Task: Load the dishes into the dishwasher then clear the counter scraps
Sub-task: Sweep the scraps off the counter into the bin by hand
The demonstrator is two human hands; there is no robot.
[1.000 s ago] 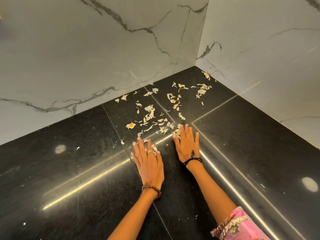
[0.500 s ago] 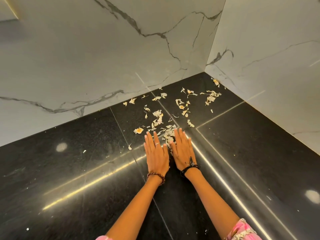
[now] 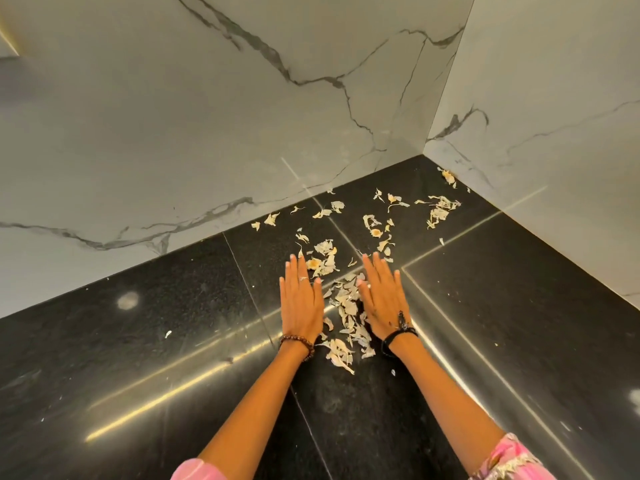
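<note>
Pale, papery peel scraps lie scattered on the black stone counter (image 3: 138, 358) toward its far corner. A gathered heap of scraps (image 3: 346, 317) sits between my two hands. My left hand (image 3: 302, 303) lies flat on the counter with straight fingers, left of the heap. My right hand (image 3: 382, 299) lies flat too, its fingers straight, on the heap's right side. More loose scraps (image 3: 440, 209) remain beyond my fingertips near the corner. No dishes or dishwasher are in view.
White marble walls (image 3: 207, 133) with grey veins close the counter at the back and on the right, meeting in a corner. A few tiny crumbs (image 3: 168, 334) dot the counter to the left. Light strips reflect on the polished stone.
Both hands have slid forward into the scraps and parted a little. A heap of peelings now lies between them, where before the hands were side by side behind the scraps.
</note>
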